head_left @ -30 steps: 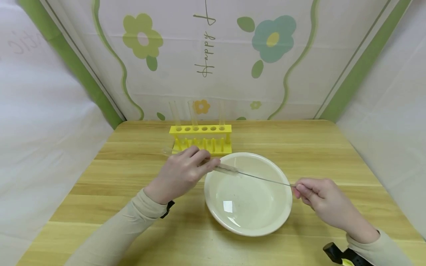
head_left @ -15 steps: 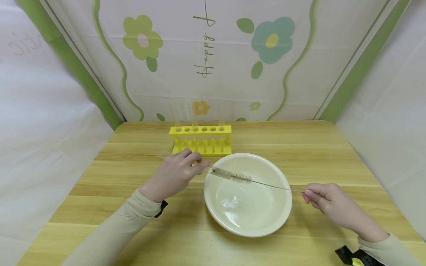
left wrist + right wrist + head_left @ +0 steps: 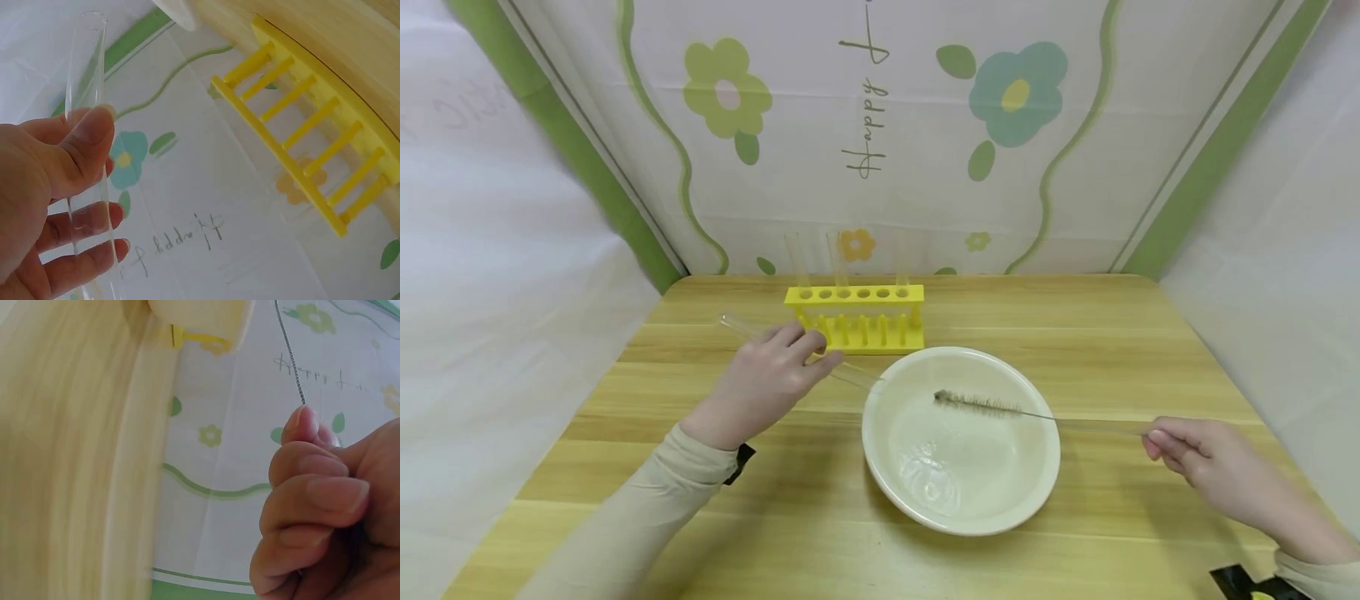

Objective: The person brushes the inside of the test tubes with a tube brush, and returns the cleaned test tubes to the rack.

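Observation:
My left hand (image 3: pixel 763 379) grips a clear glass test tube (image 3: pixel 857 375), tilted, its right end over the rim of the cream bowl (image 3: pixel 961 521). In the left wrist view, the thumb and fingers wrap round that tube (image 3: pixel 86 62). At the right, my right hand (image 3: pixel 1213 467) pinches the thin twisted-wire handle of a test tube brush (image 3: pixel 977 404). The bristled head hangs over the bowl, apart from the tube's end. Curled fingers and the wire (image 3: pixel 292 356) show in the right wrist view. Some water glints in the bowl.
Behind the bowl stands a yellow test tube rack (image 3: pixel 853 294), with clear tubes (image 3: pixel 839 262) upright in some of its holes. All rest on a wooden table (image 3: pixel 1112 333). A printed cloth (image 3: pixel 895 192) hangs behind the table's far edge.
The brush has come out of the test tube as my right hand moved right. My left hand has moved left and slightly up with the tube. Bowl and rack stay put.

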### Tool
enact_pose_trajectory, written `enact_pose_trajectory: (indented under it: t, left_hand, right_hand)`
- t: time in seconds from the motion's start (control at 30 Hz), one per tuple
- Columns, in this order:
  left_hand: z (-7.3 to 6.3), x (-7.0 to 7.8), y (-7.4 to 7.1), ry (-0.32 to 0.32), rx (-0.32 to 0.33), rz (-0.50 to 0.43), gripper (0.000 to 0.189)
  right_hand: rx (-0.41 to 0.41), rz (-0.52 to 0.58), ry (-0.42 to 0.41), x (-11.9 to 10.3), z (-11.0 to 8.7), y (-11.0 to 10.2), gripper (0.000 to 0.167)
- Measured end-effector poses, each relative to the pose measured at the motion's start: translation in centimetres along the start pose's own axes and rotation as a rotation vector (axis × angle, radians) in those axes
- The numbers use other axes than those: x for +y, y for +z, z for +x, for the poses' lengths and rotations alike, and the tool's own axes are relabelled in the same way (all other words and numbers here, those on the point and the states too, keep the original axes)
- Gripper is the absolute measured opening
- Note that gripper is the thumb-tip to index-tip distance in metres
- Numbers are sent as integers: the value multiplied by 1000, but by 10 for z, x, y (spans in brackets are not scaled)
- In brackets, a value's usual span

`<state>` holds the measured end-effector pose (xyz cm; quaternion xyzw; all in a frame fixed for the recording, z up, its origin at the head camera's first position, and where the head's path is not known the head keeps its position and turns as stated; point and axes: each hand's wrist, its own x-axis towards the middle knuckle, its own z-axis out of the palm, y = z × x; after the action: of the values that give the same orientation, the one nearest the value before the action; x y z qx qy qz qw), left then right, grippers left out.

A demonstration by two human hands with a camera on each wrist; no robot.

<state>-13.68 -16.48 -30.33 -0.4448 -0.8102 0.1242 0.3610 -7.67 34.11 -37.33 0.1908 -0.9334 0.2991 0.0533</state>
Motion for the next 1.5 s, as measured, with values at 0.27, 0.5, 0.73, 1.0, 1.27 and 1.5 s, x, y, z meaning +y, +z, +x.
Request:
enact_pose_trajectory:
  t: [0.27,0.5,0.73,1.0,1.27,1.5]
  left_hand:
    - [16,23,-9,179,-93,121,20]
    - [29,27,-1,213,-27,73,21]
    - [45,-1,10,-105,192,-406,29]
    - [73,-43,29,-687,223,-1008,35]
    - [105,-66,66,-1058,170,-1193,40]
    - [116,-71,99,-1118,101,-1191,43]
  right_hand:
    - [46,-227,18,-19,-4,-6,27]
    - [81,-296,-12,-29,-4,-4,27]
    - [65,-271,11,-29,-7,-6,25]
    - [67,-251,27,-28,-8,-4,26]
    - [86,-244,31,-27,-14,-3,28]
    - [105,-241,14,-25,-16,-2,28]
